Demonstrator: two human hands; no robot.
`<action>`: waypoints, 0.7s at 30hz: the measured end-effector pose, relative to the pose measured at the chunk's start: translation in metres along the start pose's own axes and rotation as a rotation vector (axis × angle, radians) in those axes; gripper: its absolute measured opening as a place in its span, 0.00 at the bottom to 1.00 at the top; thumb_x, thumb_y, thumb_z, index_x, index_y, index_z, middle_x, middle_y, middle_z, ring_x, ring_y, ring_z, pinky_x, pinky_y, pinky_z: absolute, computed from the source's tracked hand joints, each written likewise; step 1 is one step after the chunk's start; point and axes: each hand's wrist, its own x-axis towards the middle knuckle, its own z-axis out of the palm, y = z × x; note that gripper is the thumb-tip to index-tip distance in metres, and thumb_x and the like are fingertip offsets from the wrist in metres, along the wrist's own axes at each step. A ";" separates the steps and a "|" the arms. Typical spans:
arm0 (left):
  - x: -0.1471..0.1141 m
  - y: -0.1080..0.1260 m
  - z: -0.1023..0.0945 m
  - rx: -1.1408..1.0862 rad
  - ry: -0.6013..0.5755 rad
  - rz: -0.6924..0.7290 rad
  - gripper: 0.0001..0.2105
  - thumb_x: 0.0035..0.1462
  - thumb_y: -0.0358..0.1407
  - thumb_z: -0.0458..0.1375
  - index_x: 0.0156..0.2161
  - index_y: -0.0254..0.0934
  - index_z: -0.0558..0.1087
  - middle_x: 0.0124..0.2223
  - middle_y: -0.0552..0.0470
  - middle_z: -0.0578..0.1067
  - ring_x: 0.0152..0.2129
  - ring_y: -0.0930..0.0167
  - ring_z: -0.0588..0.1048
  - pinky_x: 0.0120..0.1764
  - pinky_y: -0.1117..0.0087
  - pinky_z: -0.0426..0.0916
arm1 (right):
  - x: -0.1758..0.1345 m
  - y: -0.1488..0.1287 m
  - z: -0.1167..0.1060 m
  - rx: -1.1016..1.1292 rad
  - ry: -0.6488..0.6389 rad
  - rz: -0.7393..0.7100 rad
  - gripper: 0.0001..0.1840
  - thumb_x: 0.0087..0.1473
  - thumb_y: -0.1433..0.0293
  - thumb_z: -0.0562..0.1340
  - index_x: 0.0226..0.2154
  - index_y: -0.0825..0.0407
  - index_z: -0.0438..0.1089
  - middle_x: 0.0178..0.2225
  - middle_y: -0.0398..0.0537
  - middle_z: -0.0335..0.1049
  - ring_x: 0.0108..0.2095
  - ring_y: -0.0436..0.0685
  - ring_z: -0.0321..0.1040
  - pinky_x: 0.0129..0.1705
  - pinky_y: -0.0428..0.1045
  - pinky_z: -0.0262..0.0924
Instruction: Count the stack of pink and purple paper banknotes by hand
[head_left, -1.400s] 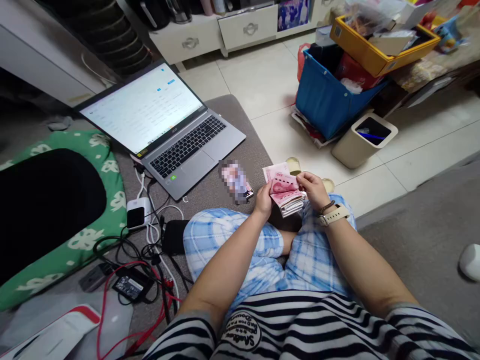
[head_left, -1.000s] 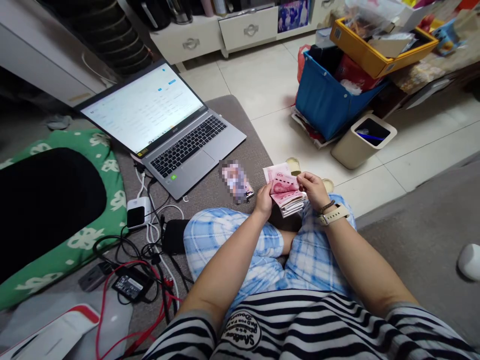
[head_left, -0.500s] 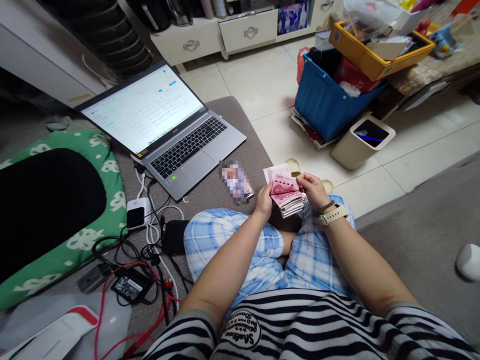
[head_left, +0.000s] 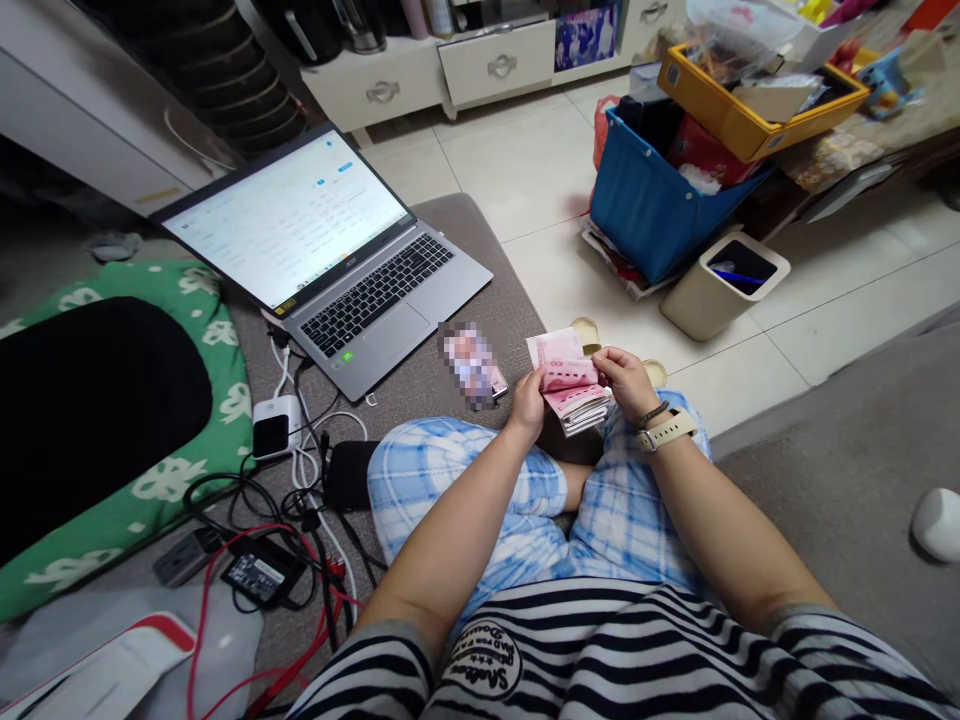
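Note:
A folded stack of pink banknotes [head_left: 576,408] is held above my crossed legs. My left hand [head_left: 528,402] grips its left side, thumb over the notes. With thumb and fingers pinched, my right hand [head_left: 624,376] holds the right edge of an upper banknote [head_left: 568,374], which is bent over and shows "100". Another note's pale end sticks up at the back of the stack. A phone [head_left: 474,364], its screen blurred out, lies on the grey cushion left of the notes. Beyond it stands an open laptop [head_left: 375,310]. A pale watch [head_left: 666,432] is on my right wrist.
Tangled cables, a power adapter [head_left: 264,570] and a white device [head_left: 276,426] lie at left beside a green cushion [head_left: 214,400]. On the tiled floor stand a beige bin [head_left: 701,298] and a blue box [head_left: 645,205] under a yellow tray [head_left: 720,105]. A white mouse [head_left: 937,524] lies far right.
The upper banknote has bent down slightly toward me between my hands. Both hands stay in nearly the same place, and everything else is unchanged.

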 end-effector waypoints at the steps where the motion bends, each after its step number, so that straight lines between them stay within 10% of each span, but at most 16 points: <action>1: -0.001 0.002 0.001 -0.011 -0.018 -0.011 0.15 0.46 0.47 0.66 0.30 0.34 0.79 0.31 0.47 0.82 0.36 0.60 0.80 0.44 0.61 0.71 | 0.000 0.000 0.000 0.003 -0.011 0.004 0.22 0.41 0.50 0.71 0.21 0.50 0.67 0.16 0.39 0.61 0.19 0.48 0.53 0.23 0.47 0.47; 21: -0.013 0.016 0.009 -0.044 -0.083 -0.091 0.14 0.38 0.42 0.70 0.27 0.34 0.76 0.27 0.49 0.80 0.34 0.59 0.80 0.44 0.60 0.70 | 0.001 -0.004 0.003 -0.024 0.064 0.036 0.26 0.35 0.50 0.74 0.26 0.50 0.66 0.19 0.36 0.62 0.19 0.46 0.50 0.22 0.46 0.44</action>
